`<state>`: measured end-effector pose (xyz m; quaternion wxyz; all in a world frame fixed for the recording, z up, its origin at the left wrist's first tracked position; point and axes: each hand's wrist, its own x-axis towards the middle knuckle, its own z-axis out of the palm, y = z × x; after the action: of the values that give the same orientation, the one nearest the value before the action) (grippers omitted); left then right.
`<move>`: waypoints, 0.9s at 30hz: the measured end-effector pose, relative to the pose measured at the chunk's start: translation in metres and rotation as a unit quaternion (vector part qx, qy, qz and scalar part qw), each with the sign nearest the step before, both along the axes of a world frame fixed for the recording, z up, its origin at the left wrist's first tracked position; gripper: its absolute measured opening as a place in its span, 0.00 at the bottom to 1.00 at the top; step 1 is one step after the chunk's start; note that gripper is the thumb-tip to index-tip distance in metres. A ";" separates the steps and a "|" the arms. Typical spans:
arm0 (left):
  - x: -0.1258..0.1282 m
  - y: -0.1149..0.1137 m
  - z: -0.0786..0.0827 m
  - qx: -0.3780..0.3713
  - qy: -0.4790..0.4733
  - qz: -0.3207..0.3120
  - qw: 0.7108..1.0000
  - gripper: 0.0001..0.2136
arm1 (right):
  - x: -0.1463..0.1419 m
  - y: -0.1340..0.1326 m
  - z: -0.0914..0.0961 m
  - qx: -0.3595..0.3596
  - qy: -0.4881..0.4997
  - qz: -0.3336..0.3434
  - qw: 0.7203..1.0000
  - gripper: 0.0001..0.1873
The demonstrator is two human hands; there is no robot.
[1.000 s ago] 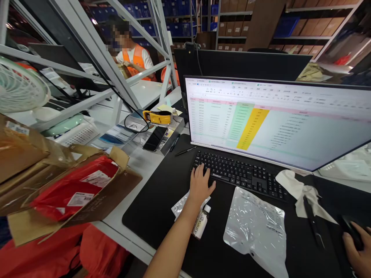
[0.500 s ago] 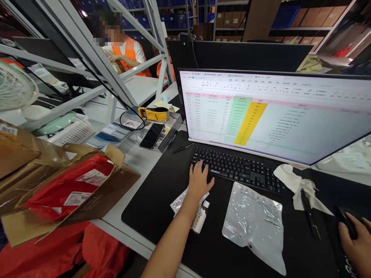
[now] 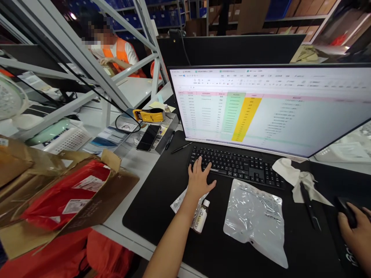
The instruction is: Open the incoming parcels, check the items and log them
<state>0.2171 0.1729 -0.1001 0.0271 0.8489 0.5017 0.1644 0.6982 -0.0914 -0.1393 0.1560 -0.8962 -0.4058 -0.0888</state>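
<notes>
Two bare hands are working at a black desk mat [image 3: 150,216]. The left hand [image 3: 198,181] is lying open, fingers spread over the left end of a black keyboard [image 3: 234,166], while the right hand [image 3: 355,227] is curling around a black computer mouse [image 3: 343,210] at the mat's right side. Just below the keyboard, a silver foil pouch [image 3: 253,220] is lying flat, and a small white-capped bottle [image 3: 202,217] is resting against a clear plastic bag [image 3: 181,202]. A crumpled white cloth [image 3: 292,179] is lying near the mouse. Beyond the keyboard, a monitor [image 3: 246,108] is showing a spreadsheet. Left of the mat, a cardboard box [image 3: 121,185] is holding a red mailer [image 3: 66,197]. Farther off, a co-worker [image 3: 118,54] in an orange vest is sitting at another desk.
</notes>
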 end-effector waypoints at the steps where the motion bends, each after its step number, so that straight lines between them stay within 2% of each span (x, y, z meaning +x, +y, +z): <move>1: 0.000 0.000 0.001 0.002 0.002 -0.001 1.000 0.33 | -0.004 0.002 0.005 0.013 0.008 0.000 1.000 0.39; 5: 0.001 0.001 0.001 0.009 0.002 0.006 1.000 0.29 | -0.013 0.007 0.016 0.027 0.020 0.002 0.999 0.38; 12: 0.000 0.001 -0.002 0.030 -0.007 0.010 0.999 0.25 | -0.009 0.005 0.008 0.027 -0.001 -0.006 1.000 0.36; 19: 0.000 0.005 -0.004 0.048 0.006 -0.003 0.999 0.24 | -0.012 0.008 0.015 0.008 -0.017 -0.045 0.999 0.33; 27: 0.000 0.009 -0.009 0.064 0.010 -0.014 0.998 0.22 | 0.002 0.007 -0.002 0.050 -0.035 -0.044 0.997 0.31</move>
<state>0.2167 0.1822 -0.1095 -0.0299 0.8572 0.4787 0.1876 0.7004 -0.0840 -0.1414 0.1820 -0.9007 -0.3662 -0.1468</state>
